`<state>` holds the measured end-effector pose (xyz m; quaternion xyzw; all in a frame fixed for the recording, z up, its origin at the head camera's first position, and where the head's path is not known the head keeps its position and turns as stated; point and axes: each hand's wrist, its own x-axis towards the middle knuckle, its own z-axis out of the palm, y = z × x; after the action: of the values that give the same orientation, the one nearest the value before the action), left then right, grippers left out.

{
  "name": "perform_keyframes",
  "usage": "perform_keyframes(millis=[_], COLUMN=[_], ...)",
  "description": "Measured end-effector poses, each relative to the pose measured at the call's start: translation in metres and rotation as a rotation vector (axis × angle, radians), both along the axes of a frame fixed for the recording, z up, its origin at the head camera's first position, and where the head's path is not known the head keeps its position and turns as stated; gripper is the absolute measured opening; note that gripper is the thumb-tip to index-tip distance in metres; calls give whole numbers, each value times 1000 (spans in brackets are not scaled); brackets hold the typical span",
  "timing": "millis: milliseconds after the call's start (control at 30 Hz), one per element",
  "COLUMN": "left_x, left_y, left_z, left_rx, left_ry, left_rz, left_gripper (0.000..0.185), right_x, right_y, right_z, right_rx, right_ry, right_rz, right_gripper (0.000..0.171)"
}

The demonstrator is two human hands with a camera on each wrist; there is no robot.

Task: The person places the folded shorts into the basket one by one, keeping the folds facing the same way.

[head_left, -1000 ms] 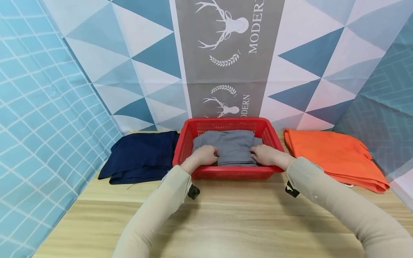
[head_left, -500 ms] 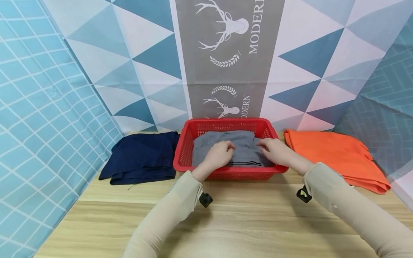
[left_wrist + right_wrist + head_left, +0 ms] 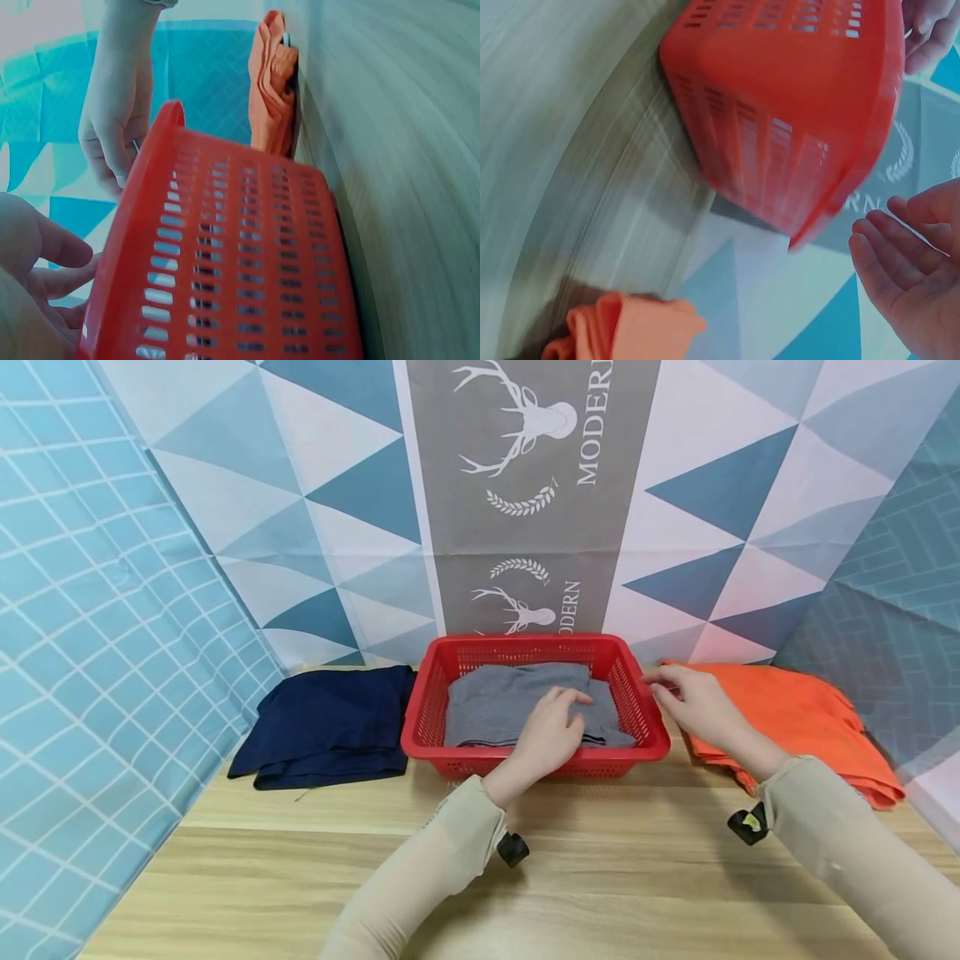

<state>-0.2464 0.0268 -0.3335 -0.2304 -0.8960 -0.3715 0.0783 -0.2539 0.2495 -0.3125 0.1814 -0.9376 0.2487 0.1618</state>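
Observation:
A red plastic basket (image 3: pixel 427 710) stands at the back middle of the wooden table, with a folded grey cloth (image 3: pixel 498 702) lying in it. My left hand (image 3: pixel 557 717) hangs over the right half of the basket, fingers loosely spread on or just above the grey cloth and holding nothing. My right hand (image 3: pixel 681 690) is outside the basket's right rim, over the near-left edge of a folded orange cloth (image 3: pixel 802 718), with straight fingers and an empty palm. The right wrist view shows that open palm (image 3: pixel 907 292) beside the basket's corner (image 3: pixel 795 97).
A folded navy cloth (image 3: pixel 326 722) lies left of the basket. Patterned blue and white curtains close off the back and both sides. Bare wooden table (image 3: pixel 585 893) spreads in front of the basket. In the left wrist view the basket wall (image 3: pixel 240 262) fills the frame.
Both hands let go of the grey cloth's front edge and moved right. The right hand left the basket and now hovers over the orange cloth; the left hand shifted to the basket's right half.

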Motion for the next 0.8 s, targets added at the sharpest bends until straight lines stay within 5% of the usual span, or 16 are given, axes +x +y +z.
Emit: perform_keyframes(millis=[433, 800], left_x=[13, 29], left_y=[30, 59], left_z=[3, 6], left_rx=[90, 74], left_ry=[-19, 51], left_rz=[-94, -269], left_gripper=[37, 41], right_x=[27, 42], right_y=[35, 65], right_z=[4, -2], right_rx=[-40, -12], right_ry=[8, 117], right_rz=[-126, -171], right_gripper=[28, 22])
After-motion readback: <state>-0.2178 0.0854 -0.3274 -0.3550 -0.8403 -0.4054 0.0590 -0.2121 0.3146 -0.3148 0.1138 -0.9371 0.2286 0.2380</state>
